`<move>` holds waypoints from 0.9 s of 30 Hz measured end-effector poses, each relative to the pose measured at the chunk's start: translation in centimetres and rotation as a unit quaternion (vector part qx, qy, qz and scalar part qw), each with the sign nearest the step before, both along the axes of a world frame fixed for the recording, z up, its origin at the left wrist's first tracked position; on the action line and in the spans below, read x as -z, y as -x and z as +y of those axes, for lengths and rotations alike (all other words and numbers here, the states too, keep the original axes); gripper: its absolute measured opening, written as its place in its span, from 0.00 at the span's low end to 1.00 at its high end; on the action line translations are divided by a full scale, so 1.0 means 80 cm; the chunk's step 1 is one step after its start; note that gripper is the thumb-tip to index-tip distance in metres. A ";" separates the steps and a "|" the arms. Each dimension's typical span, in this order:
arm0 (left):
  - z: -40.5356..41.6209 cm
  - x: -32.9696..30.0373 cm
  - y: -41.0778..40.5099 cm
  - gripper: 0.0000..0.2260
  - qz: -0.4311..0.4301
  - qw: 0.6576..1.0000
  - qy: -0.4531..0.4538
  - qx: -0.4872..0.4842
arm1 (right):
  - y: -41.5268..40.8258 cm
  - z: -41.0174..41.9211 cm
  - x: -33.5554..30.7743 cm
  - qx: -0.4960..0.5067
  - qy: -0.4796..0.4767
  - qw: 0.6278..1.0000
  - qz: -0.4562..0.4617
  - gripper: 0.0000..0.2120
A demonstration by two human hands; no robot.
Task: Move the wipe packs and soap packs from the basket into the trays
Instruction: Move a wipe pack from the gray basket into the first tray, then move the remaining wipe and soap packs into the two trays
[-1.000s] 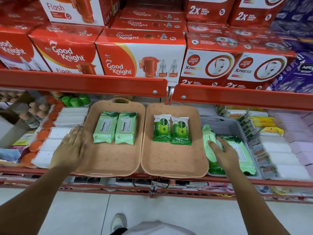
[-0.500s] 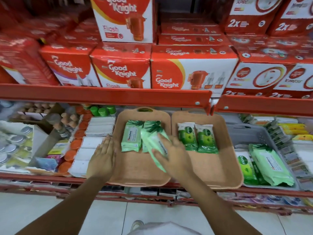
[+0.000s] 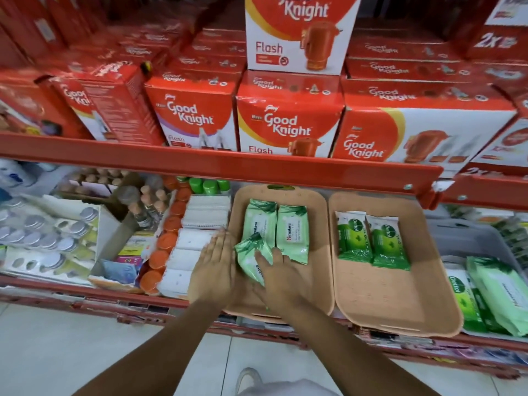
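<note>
Two tan trays sit side by side on the lower shelf. The left tray (image 3: 317, 212) holds two light-green wipe packs (image 3: 293, 238) lying flat at its back. My right hand (image 3: 281, 277) grips a third wipe pack (image 3: 251, 257), tilted, low over the tray's front left part. My left hand (image 3: 215, 267) rests flat on the tray's left rim, fingers apart. The right tray (image 3: 385, 298) holds two dark-green soap packs (image 3: 371, 242). The grey basket (image 3: 468, 238) at the right edge still contains a soap pack (image 3: 460, 301) and a wipe pack (image 3: 500, 292).
A red shelf rail (image 3: 228, 167) runs just above the trays, with red boxes stacked over it. White packs and orange-capped bottles (image 3: 171, 241) crowd the shelf left of the trays. The tiled floor and my shoe (image 3: 248, 378) lie below.
My right hand lifted a wipe pack out of the basket and carried it left across the right tray to the left tray's front left. My left hand stayed at the tray's left rim.
</note>
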State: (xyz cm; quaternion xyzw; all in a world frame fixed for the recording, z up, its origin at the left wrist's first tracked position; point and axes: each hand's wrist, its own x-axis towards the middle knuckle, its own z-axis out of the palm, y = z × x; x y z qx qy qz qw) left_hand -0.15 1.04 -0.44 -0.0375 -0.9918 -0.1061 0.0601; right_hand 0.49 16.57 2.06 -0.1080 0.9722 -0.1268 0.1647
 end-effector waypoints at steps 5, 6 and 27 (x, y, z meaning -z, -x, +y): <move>-0.010 0.000 0.005 0.24 -0.001 1.000 0.013 0.000 | -0.004 0.023 -0.010 0.017 0.054 0.997 0.053 0.29; -0.013 0.000 0.005 0.24 0.000 1.000 0.012 0.001 | -0.007 0.032 -0.013 0.028 0.064 0.995 0.074 0.28; -0.014 0.004 0.003 0.26 0.016 1.000 0.003 0.008 | -0.048 0.465 0.011 0.441 -0.153 0.884 0.036 0.32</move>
